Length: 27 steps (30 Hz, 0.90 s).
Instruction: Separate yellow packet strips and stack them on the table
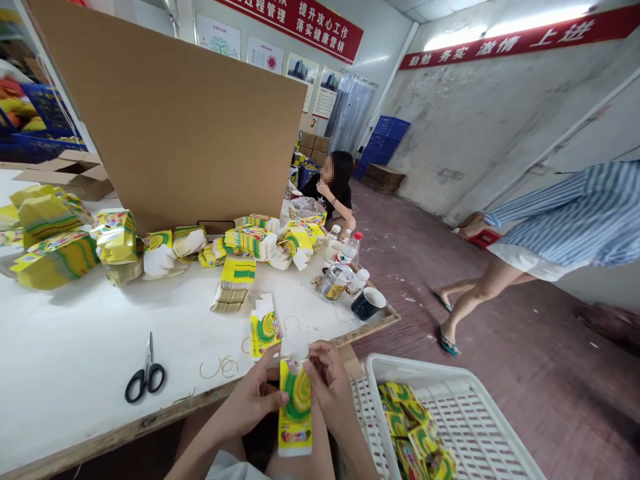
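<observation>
Yellow and green card makes up the small flat box (pixel 296 408) that both hands hold. It is low in the near middle, just off the near edge of the white table (pixel 75 373). The left hand (pixel 253 400) pinches its left side, with the thumb lying across the front. The right hand (pixel 331 387) has its fingers curled close on the top right part, by the white flap. The box hangs over the gap below the table edge, so I think a loose grip could let it slip to the floor. The card looks thin, so a hard pull at the flap could bend or tear it.

Just past the hands, on the table, lies another flat box (pixel 264 331). Rubber bands (pixel 223 367) lie to its left, near the edge, where an arm could sweep them off. Black scissors (pixel 145 379) lie further left, and a hand reaching there without looking could get poked.

Near on the right stands a white plastic crate (pixel 465 400) with folded boxes (pixel 417 443) inside. Farther along, a dark cup (pixel 369 303) and a glass jar (pixel 334 281) sit close to the table's right edge. A bump could tip them, and any spill could wet the card.

Piles of flat boxes (pixel 55 257) lie far and left, in front of a big brown cardboard sheet (pixel 175 120). One person sits far behind the table. Another, in a striped top (pixel 575 217), walks on the right.
</observation>
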Each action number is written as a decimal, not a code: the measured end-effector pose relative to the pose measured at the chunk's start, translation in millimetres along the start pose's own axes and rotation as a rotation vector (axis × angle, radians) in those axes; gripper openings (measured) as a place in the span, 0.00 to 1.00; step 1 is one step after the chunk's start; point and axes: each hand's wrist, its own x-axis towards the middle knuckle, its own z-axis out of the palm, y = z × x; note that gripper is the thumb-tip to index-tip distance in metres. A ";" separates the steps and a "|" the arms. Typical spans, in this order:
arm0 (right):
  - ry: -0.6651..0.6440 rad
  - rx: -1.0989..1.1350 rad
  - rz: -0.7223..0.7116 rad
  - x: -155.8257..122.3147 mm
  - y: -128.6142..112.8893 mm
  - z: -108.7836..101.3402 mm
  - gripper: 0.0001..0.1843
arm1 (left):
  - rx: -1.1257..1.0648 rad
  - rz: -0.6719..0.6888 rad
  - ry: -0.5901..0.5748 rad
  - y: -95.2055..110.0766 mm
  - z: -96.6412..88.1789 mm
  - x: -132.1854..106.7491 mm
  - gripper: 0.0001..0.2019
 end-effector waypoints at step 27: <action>0.009 -0.169 0.074 -3.0 0.2 2.3 0.18 | 0.068 0.058 0.089 5.9 -1.4 2.6 0.31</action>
